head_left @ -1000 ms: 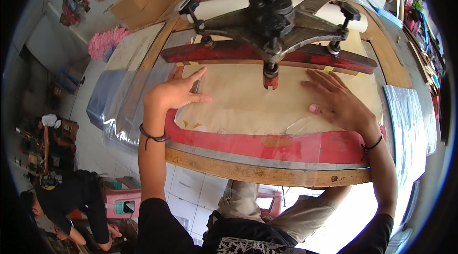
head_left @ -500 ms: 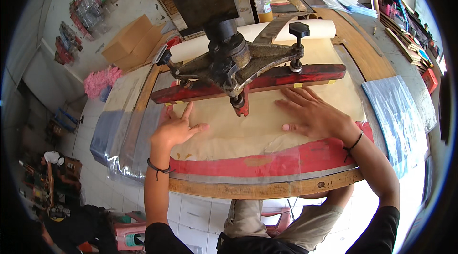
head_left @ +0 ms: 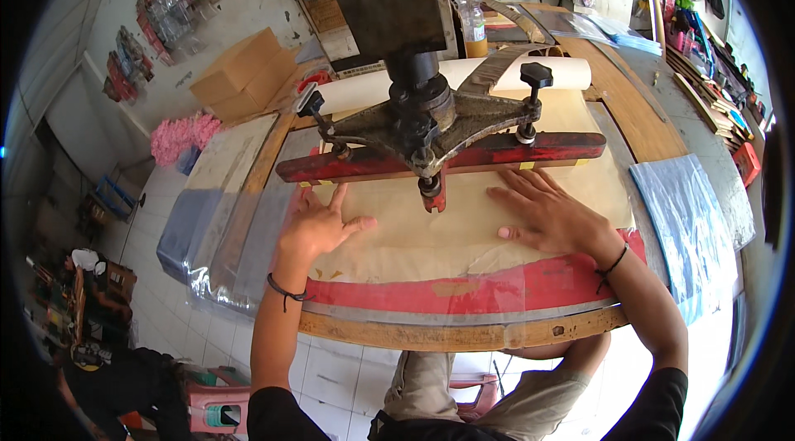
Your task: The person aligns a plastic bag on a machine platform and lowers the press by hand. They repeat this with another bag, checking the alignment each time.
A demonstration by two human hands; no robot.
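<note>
A tan sheet point(head_left: 431, 230) lies on a red mat point(head_left: 546, 279) on the wooden-edged worktable. My left hand point(head_left: 319, 226) rests at the sheet's left side, thumb and forefinger spread, its fingertips close to a long red bar point(head_left: 489, 151). Flat on the right half of the sheet is my right hand point(head_left: 563, 216), fingers spread and tips just by the bar. The bar runs across the sheet below a metal press head point(head_left: 422, 122) with black knobs. Neither hand grips anything. Clear plastic point(head_left: 489, 292) covers part of the mat's near edge.
Folded bluish plastic sheets point(head_left: 687, 217) lie at right, and more plastic point(head_left: 190, 234) sits at left. Behind the press are a white roll point(head_left: 563, 74) and a bottle point(head_left: 470, 14). Cardboard boxes point(head_left: 240, 72) stand back left. Another person point(head_left: 120, 387) is at lower left.
The whole view has shifted a little, so the press appears lower and further right. Both hands stay spread on the sheet, with little visible movement against it.
</note>
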